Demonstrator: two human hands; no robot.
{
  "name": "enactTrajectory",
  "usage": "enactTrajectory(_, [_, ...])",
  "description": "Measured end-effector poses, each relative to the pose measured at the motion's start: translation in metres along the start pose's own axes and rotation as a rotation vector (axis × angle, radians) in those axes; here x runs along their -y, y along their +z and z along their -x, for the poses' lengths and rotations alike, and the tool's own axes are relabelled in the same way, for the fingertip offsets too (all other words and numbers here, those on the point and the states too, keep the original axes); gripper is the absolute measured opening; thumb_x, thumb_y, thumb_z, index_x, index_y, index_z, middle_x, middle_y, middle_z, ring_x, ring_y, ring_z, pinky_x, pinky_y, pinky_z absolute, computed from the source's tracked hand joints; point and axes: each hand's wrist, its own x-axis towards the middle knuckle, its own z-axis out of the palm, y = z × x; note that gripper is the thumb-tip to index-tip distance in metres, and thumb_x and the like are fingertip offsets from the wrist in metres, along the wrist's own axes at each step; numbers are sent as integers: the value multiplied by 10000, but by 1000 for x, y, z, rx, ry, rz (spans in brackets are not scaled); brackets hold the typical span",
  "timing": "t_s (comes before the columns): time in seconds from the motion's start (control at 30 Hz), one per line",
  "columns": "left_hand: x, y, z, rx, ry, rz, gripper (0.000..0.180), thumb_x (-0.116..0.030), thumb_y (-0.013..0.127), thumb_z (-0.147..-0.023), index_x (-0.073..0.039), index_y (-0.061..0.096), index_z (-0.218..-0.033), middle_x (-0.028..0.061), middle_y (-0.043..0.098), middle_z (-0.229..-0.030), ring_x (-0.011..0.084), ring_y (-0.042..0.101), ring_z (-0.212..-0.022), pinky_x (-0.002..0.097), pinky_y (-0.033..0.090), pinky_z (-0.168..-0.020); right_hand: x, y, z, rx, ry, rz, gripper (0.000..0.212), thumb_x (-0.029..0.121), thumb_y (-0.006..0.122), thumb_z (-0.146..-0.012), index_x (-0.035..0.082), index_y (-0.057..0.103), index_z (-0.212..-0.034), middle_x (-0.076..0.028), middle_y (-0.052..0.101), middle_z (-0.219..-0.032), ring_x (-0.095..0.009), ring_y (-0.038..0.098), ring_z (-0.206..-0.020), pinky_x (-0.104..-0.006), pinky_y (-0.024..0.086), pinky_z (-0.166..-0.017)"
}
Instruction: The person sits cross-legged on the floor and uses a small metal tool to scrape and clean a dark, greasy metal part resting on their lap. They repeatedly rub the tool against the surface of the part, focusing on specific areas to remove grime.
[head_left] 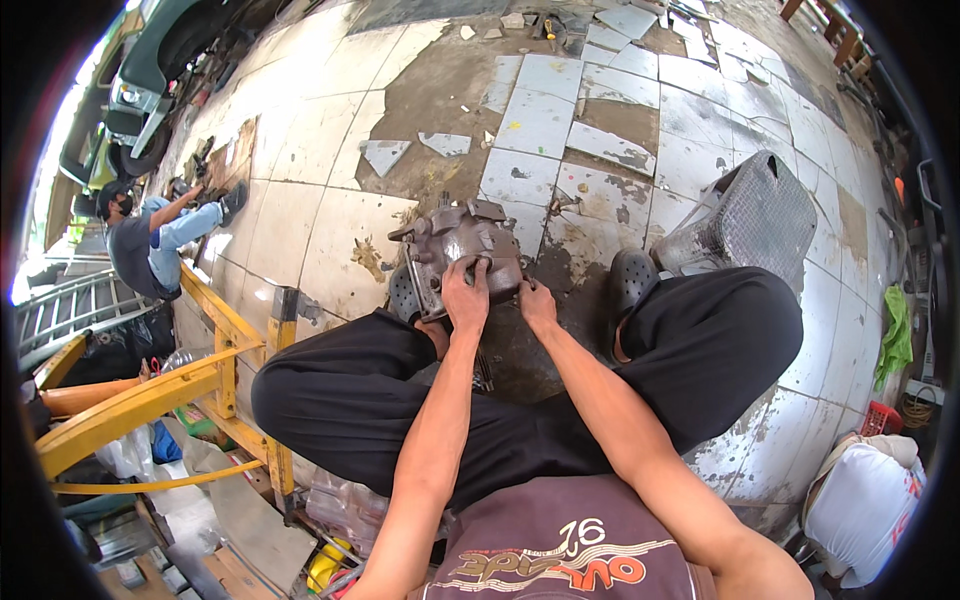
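Note:
A heavy brown-grey cast metal housing (462, 238), like a gearbox case, sits between my feet on the dirty floor. My left hand (467, 290) lies over its near side with bent fingers gripping the casting. At the housing's lower right edge, my right hand (537, 302) is closed, thumb and fingers pinched together; whatever is between them is hidden. Both forearms reach forward between my bent knees. Dark clogs are on my feet, the right clog (632, 280) standing apart from the housing.
A grey textured metal bin (745, 215) lies beyond my right knee. Left of me stands a yellow metal frame (215, 375), with a ladder (70, 315) behind it. Another person (150, 235) sits near a vehicle (140, 90). Broken tiles (610, 145) litter the floor ahead.

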Motion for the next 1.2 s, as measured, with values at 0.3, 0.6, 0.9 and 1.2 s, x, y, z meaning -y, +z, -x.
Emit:
enactTrajectory(0.3, [1,-10,-12,138,-57,-42,286,-277,682,-912,-20,721,-1031,178,700,-1061,381,648,-1006,434,491,-895,-1,6,3,-41,-110,-43,498,322,468,-930,103,588,-1360,-243,632,-1254,-412,576,-1214,-448,449,-1035])
enactTrajectory(0.6, [9,-27,-33,297,-94,-155,340,-327,616,-944,-28,735,-1056,221,709,-955,403,673,-936,442,512,-848,19,-9,-5,93,-161,187,460,263,490,-912,81,624,-1313,-243,640,-1238,-400,605,-1181,-443,469,-1005])
enactTrajectory(0.9, [28,-6,-14,-135,36,8,187,-170,552,-980,-11,647,-1005,191,631,-990,404,600,-944,474,476,-846,59,-33,-2,-41,-683,193,393,185,517,-951,102,614,-1322,-273,621,-1240,-441,597,-1150,-477,462,-1001])
enactTrajectory(1.2, [30,7,-6,-195,33,-72,221,-100,524,-965,-33,609,-1157,161,594,-1201,364,531,-1196,460,421,-1017,127,-66,4,148,-572,586,368,168,482,-999,92,622,-1331,-151,676,-1254,-271,620,-1214,-357,451,-1020])
